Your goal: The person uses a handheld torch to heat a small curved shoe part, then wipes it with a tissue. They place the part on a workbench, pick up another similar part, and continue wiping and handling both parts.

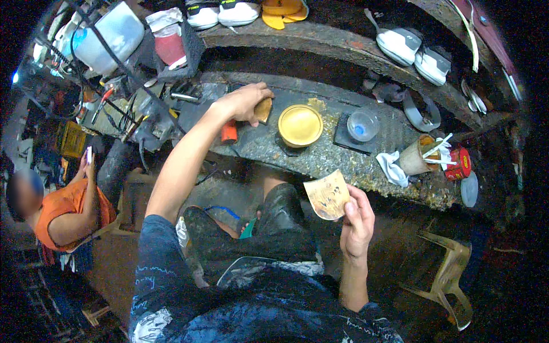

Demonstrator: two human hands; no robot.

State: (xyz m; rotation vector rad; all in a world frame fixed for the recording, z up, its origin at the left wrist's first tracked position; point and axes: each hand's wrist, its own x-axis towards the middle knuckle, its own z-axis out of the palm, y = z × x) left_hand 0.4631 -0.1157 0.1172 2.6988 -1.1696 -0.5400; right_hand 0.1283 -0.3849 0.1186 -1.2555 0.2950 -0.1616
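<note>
My left hand (245,104) is stretched over the far side of the workbench, its fingers and thumb closed round a small brown block (263,110). Just under that wrist stands an orange piece (229,132), partly hidden by the arm. In front of the bench's near edge, my right hand (358,223) pinches a tan, curved flat piece (329,196) with dark handwriting on it, thumb on its face. Between the hands, on the bench, sits a round tub of yellow material (300,126). To its right, a clear plastic cup (363,124) with something blue inside stands on a dark slab.
The bench's right end holds a crumpled white cloth (393,169), a container of sticks (416,155) and a red can (459,164). White shoes (399,46) line the shelf above. A plastic chair (449,268) stands at right. At left, a person in orange (77,208) holds a phone.
</note>
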